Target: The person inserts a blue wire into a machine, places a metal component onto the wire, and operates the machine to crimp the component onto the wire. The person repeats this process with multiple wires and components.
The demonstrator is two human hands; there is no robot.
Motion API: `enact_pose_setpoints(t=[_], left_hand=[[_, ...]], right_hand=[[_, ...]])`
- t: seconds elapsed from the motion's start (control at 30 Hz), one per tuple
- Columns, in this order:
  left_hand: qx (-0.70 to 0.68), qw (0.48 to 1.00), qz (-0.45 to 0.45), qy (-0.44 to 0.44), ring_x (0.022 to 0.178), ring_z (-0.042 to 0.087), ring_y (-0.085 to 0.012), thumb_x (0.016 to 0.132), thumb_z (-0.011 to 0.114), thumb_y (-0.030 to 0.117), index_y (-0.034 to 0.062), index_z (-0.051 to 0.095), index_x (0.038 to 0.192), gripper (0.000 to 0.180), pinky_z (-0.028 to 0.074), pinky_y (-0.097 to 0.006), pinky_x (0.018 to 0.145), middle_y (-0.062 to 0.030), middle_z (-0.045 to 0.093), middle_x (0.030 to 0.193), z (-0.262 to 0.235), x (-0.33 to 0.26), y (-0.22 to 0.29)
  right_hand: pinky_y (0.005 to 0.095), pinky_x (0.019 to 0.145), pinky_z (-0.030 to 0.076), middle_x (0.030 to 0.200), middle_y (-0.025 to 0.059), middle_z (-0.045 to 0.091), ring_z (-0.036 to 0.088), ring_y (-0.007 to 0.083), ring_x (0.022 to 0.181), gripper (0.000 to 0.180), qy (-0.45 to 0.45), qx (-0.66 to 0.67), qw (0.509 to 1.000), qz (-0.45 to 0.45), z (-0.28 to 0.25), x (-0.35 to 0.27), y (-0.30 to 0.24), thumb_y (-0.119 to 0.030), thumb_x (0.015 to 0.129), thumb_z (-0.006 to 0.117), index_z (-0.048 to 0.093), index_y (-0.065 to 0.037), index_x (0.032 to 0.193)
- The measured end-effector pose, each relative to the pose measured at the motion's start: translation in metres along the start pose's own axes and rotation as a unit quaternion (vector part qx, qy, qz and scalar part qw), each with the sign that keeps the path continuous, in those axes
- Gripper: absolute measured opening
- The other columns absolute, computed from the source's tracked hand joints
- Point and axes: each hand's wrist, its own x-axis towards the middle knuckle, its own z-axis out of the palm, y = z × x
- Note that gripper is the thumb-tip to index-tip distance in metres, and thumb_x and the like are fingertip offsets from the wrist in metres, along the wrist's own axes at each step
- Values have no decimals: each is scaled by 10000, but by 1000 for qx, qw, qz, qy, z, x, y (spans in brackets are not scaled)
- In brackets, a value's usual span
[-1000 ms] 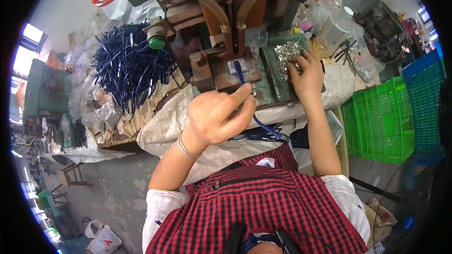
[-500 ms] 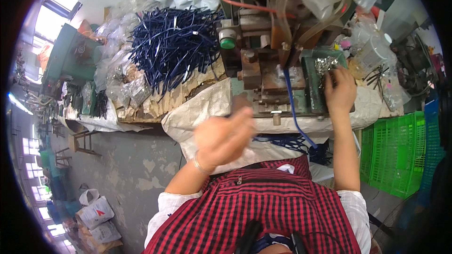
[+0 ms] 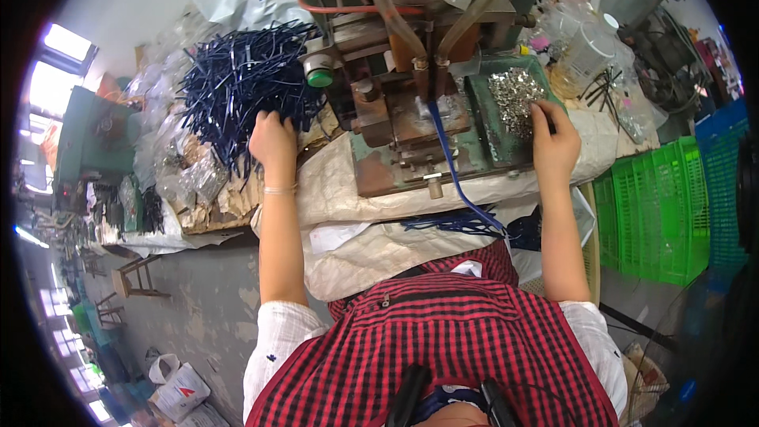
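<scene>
At the near edge of a tangled pile of dark blue cords (image 3: 245,79), my left hand (image 3: 274,141) has its fingers curled in among the strands. It looks closed on a cord, with the fingertips partly hidden. My right hand (image 3: 558,142) is at the right side of a green tray (image 3: 500,156), its bent fingers beside the small silvery metal pieces (image 3: 515,99). Those fingers are drawn together; anything between them is too small to make out. Between my hands stands a metal press (image 3: 419,122), with one blue cord (image 3: 452,166) hanging from its middle toward my lap.
Clear plastic bags (image 3: 150,111) lie left of the pile. A green button (image 3: 319,77) is on the press's left. Right of the tray are a clear plastic cup (image 3: 591,49) and black strips. Green crates (image 3: 652,213) stand lower right. More blue cords (image 3: 451,223) lie below the bench edge.
My left hand has moved from in front of the press, left and away from me, to the cord pile. My right hand stays by the metal pieces. The whole view has shifted.
</scene>
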Motion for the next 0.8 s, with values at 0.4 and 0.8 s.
enact_pose_setpoints(t=[0.4,0.8], left_hand=[[-99,991,5,-85,915,700,-371,885,767,288,7,764,1056,329,549,-446,803,-183,723,982,-32,-17,-20],[-480,814,227,236,804,737,-271,859,765,-74,-31,656,997,181,604,-352,716,-178,754,942,-166,-26,100]], right_hand=[[360,815,550,962,177,723,728,299,901,204,-133,223,962,-83,33,14,-114,-29,917,664,681,1,1119],[317,887,519,1082,184,732,715,218,996,417,-197,431,878,67,44,1,-148,1,932,579,512,47,1341]])
